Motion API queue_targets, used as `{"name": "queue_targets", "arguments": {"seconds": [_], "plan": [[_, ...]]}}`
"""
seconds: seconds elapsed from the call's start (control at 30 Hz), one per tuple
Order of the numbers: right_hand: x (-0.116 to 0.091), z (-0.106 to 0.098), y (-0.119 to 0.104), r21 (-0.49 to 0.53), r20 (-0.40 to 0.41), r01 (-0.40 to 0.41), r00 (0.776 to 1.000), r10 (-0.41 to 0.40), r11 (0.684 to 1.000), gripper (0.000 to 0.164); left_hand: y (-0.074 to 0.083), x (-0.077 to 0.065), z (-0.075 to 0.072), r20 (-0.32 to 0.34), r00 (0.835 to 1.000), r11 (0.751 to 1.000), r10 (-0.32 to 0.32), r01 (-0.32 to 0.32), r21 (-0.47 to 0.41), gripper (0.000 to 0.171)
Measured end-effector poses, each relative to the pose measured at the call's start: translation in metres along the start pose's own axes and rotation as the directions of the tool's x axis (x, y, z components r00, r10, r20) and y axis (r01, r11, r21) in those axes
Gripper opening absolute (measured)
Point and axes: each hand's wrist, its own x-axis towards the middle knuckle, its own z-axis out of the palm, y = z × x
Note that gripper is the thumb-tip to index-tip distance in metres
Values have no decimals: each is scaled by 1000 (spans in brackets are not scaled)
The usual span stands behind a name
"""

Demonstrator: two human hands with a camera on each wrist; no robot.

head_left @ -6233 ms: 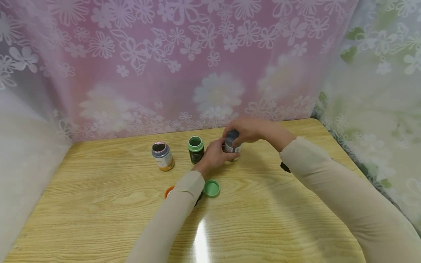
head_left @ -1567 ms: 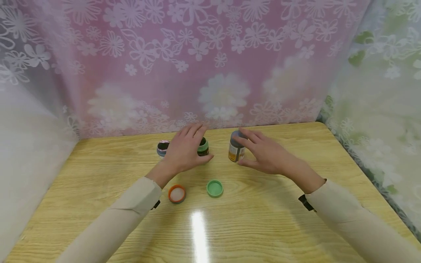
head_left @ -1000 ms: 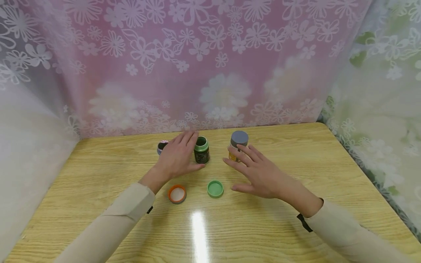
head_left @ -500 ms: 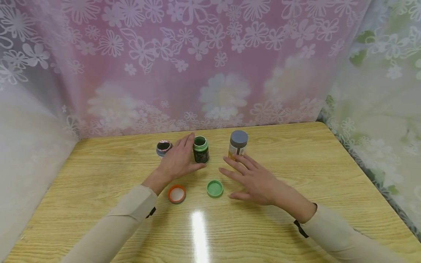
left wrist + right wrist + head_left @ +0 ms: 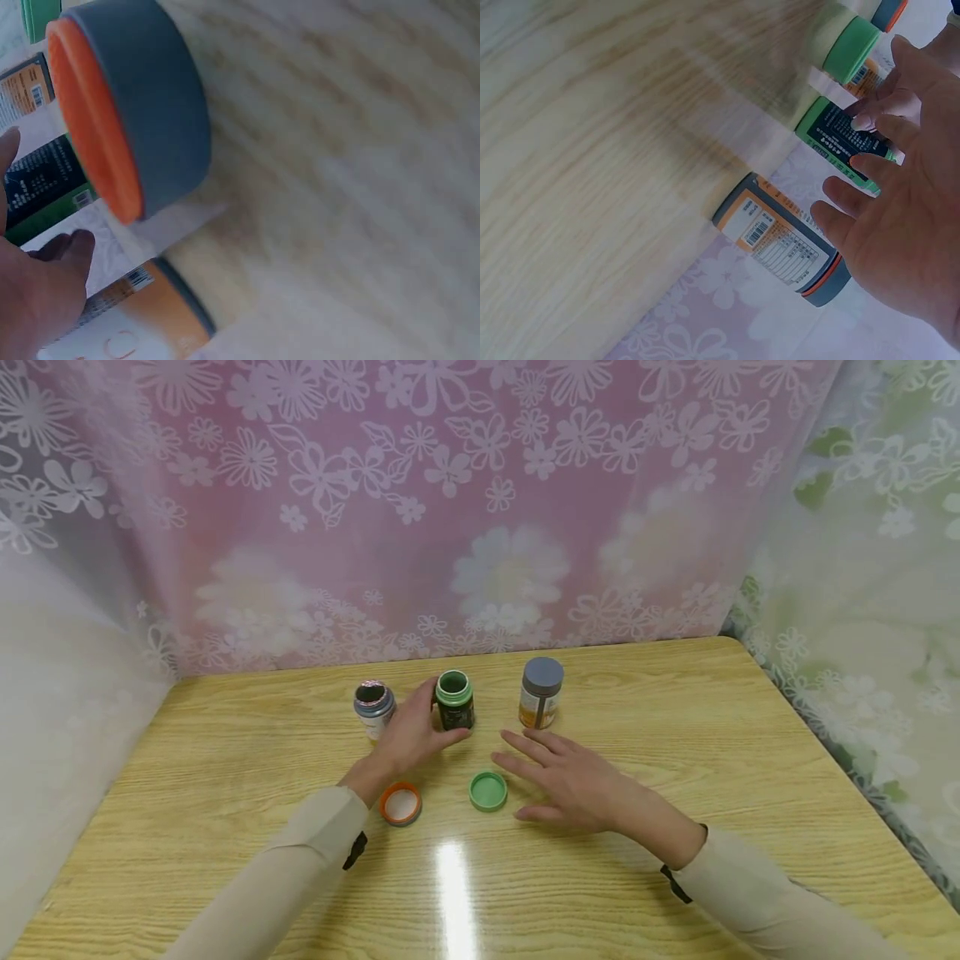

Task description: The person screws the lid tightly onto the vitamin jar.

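Note:
In the head view my left hand (image 5: 408,735) reaches round the left side of an uncapped dark jar with a green neck (image 5: 455,706). The thumb lies low in front of it; in the left wrist view a gap shows between fingertips and jar. My right hand (image 5: 577,781) hovers with spread fingers, palm down, right of an upturned green lid (image 5: 487,792) and in front of a jar with a grey-blue lid (image 5: 542,692). The right wrist view shows that capped jar (image 5: 780,236) beyond the fingertips, and nothing in the hand.
An uncapped white and orange jar (image 5: 375,710) stands left of my left hand, partly behind it. Near my left wrist lies an upturned grey lid with an orange inside (image 5: 401,804). A pink flowered curtain (image 5: 337,560) hangs behind the wooden table (image 5: 637,877).
Both hands were on the capped jar; they have since let go. The left hand went left, then closer round the green-necked jar. The right hand drew back toward the green lid.

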Motion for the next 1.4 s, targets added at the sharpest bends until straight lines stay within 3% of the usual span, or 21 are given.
{"name": "queue_targets", "arguments": {"seconds": [0.17, 0.33, 0.7, 1.07, 1.4], "plan": [[1, 3, -1, 29, 26, 4, 1000, -4, 1000, 70, -8, 4, 6, 26, 998, 975, -53, 57, -216, 84], [2, 4, -2, 55, 57, -7, 998, 4, 998, 69, -12, 7, 9, 41, 995, 949, -93, 101, -298, 80], [6, 6, -5, 122, 24, 29, 999, -33, 992, 67, -16, 11, 13, 29, 994, 953, -101, 105, -283, 80], [11, 6, -10, 178, 87, 8, 996, -24, 984, 66, -15, 13, 15, 21, 993, 952, -118, 120, -281, 75], [20, 5, -15, 224, 135, 6, 990, -37, 975, 65, -13, 14, 13, 32, 995, 960, -96, 101, -261, 63]]}}
